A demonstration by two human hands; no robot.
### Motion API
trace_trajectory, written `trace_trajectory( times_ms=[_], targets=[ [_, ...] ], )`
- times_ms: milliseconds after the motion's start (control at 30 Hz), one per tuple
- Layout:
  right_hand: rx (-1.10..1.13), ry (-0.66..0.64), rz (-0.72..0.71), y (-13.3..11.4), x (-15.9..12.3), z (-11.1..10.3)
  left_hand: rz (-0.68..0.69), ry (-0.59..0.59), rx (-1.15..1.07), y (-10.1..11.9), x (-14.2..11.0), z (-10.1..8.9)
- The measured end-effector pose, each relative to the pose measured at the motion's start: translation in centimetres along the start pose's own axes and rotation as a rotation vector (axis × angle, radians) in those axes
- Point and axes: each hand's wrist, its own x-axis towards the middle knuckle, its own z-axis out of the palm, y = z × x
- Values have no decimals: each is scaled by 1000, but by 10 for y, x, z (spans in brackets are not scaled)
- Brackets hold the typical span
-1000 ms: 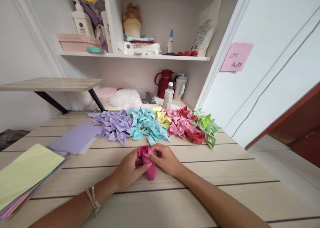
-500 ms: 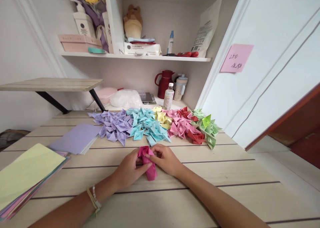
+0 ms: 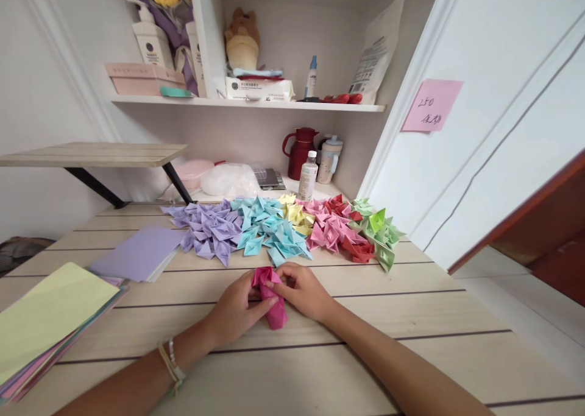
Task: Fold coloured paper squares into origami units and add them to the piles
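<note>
Neither hand has visibly moved since the earlier frame: left hand (image 3: 232, 312) and right hand (image 3: 305, 293) still pinch the magenta paper (image 3: 275, 311) between thumbs and fingers, above the tabletop (image 3: 365, 367). From it, blue folded pieces (image 3: 274, 230) lie at 12 o'clock, green folded pieces (image 3: 381, 230) at 2, and a yellow-topped paper stack (image 3: 52, 315) at 9.
</note>
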Motion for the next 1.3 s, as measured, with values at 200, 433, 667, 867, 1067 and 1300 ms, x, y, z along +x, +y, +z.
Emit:
trace_trajectory(
  times_ms=[200,433,667,867,1067,1300],
  targets=[
    [7,1,3,0,0,-1,8,20,-4,1,-1,0],
    [35,-2,23,0,0,0,-1,7,17,-4,0,0],
    [21,6,20,0,0,0,3,-5,20,-6,0,0],
    [3,6,3,-1,-1,0,12,1,32,-5,0,0],
    [-9,10,-10,0,0,0,12,-12,49,-5,0,0],
    [-39,9,-18,0,-1,1,14,-2,46,-5,0,0]
  ],
)
